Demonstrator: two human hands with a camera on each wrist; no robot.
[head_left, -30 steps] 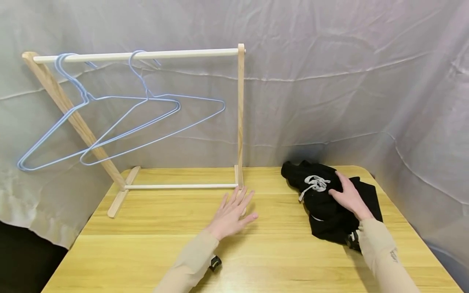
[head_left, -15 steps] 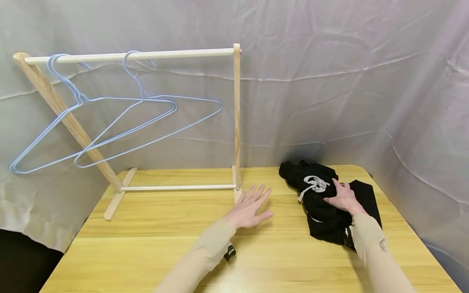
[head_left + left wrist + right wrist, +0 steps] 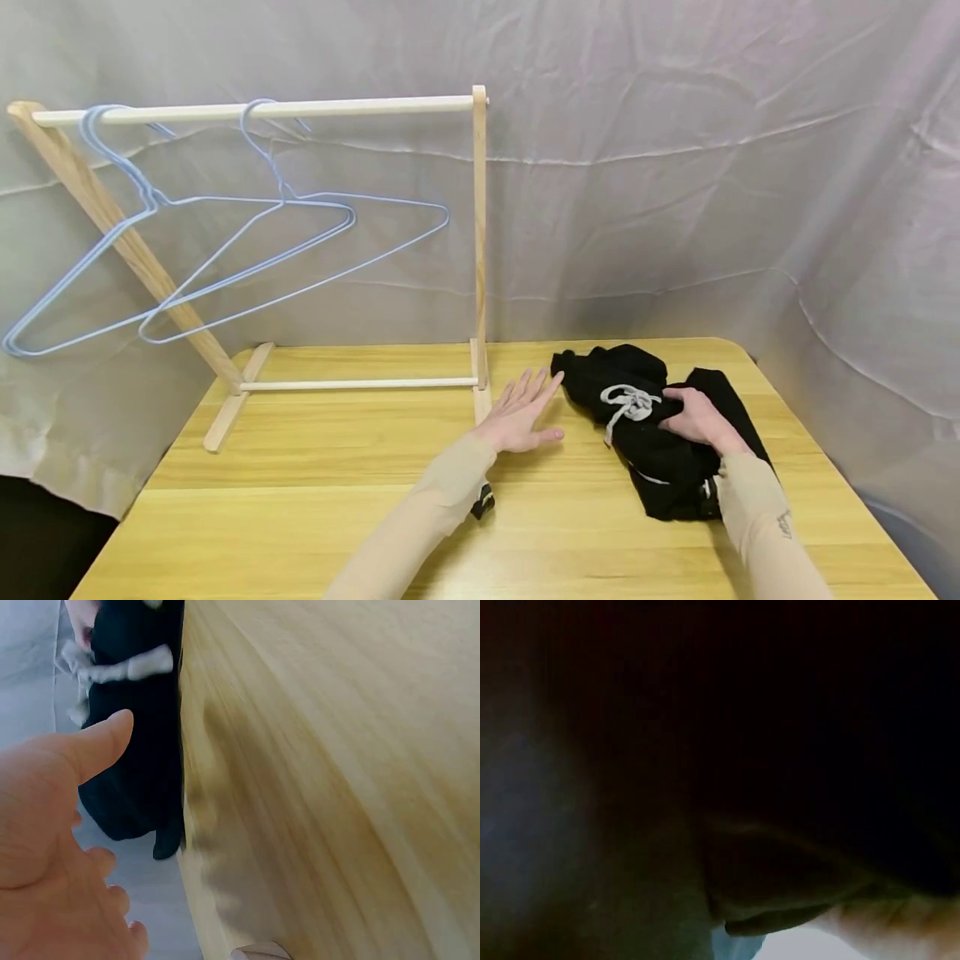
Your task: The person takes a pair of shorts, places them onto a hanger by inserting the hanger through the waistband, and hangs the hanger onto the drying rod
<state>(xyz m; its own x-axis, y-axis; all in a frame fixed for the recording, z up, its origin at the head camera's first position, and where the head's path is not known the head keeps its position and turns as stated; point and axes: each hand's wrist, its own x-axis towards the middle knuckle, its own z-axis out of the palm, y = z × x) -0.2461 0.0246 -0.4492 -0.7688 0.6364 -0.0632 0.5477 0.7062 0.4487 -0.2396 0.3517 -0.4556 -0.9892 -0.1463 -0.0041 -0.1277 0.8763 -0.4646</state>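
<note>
A bunched black garment (image 3: 660, 450) with a tied grey drawstring (image 3: 633, 403) lies at the right of the table in the head view. My right hand (image 3: 697, 417) grips a fold of its cloth, fingers partly buried. Dark cloth (image 3: 780, 750) fills most of the right wrist view, so those fingertips are hidden. My left hand (image 3: 517, 417) is spread out over the table, left of the garment, holding nothing. In the left wrist view the left palm (image 3: 37, 825) and extended thumb show, with the black garment (image 3: 131, 757) beyond them.
A wooden rack (image 3: 480, 242) stands at the left, its foot close to my left hand. Several light-blue wire hangers (image 3: 281, 200) hang from its white rail (image 3: 360, 107). Grey curtain (image 3: 637, 217) encloses the back and right of the wooden table (image 3: 315, 517).
My right hand has closed into the cloth and dragged the garment slightly left and nearer. My left hand has moved right, toward the garment. The view has shifted a little to the right.
</note>
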